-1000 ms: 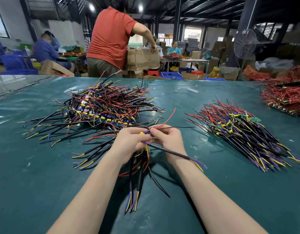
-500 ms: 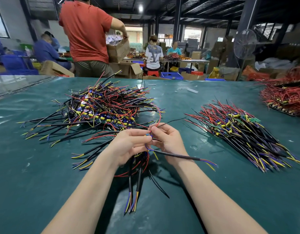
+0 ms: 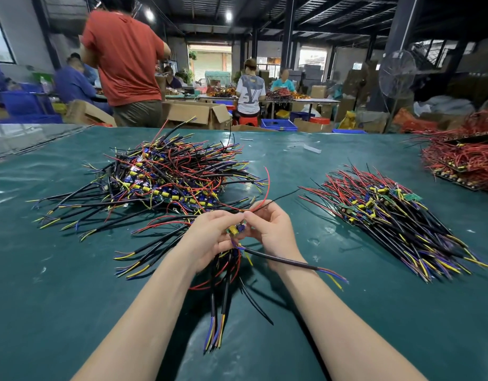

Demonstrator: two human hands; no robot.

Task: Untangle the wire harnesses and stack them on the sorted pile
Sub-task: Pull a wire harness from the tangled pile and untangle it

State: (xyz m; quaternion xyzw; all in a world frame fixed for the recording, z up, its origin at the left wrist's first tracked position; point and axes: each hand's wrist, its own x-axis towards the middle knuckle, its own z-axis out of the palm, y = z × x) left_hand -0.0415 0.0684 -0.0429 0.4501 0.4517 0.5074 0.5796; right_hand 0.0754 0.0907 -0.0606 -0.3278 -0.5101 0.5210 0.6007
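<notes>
My left hand (image 3: 209, 237) and my right hand (image 3: 273, 232) meet over the table's middle, both pinching one wire harness (image 3: 281, 260). Its small circuit board with a yellow part sits between my fingertips. Its black cable runs right across my right wrist, ending in blue and yellow leads. A red wire and a thin black wire rise from my right fingers. Under my hands lies a small bunch of harnesses (image 3: 220, 306). The tangled pile (image 3: 165, 177) lies behind on the left. The sorted pile (image 3: 388, 215) lies on the right, its wires roughly parallel.
The green table cover (image 3: 72, 298) spreads all around. A heap of red-wired boards (image 3: 462, 158) sits at the far right edge. A person in a red shirt (image 3: 127, 59) stands beyond the table's far edge, with cardboard boxes and other workers behind.
The harness in my hands has come up, its board now showing between my fingertips, and the red wire has sprung upward. The person in the red shirt has stepped left.
</notes>
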